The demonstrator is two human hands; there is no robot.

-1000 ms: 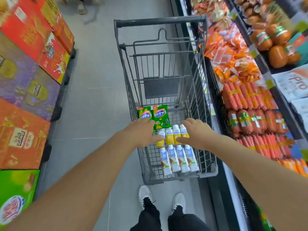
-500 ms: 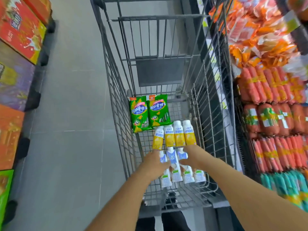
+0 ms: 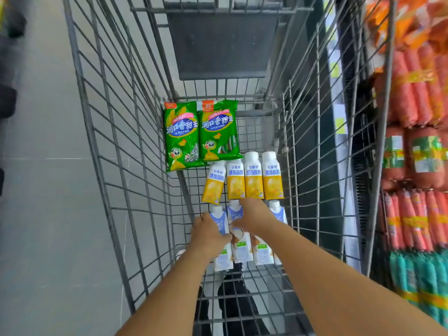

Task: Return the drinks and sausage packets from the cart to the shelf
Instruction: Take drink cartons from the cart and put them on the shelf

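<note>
While both hands reach into the wire cart (image 3: 116, 151), the left hand (image 3: 209, 235) is curled round the leftmost blue-and-white drink bottle (image 3: 221, 238); the right hand (image 3: 253, 214) is laid over its neighbours, finger position indeterminate. Bottles are judged rigid, smooth and moderately heavy; mid-body grasping is advised. Green sausage packets (image 3: 201, 134) are judged soft.

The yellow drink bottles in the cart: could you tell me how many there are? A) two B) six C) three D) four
D: four yellow drink bottles lie side by side on the cart floor, between the two green sausage packets and the blue-and-white cartons that both hands are reaching onto.
</note>
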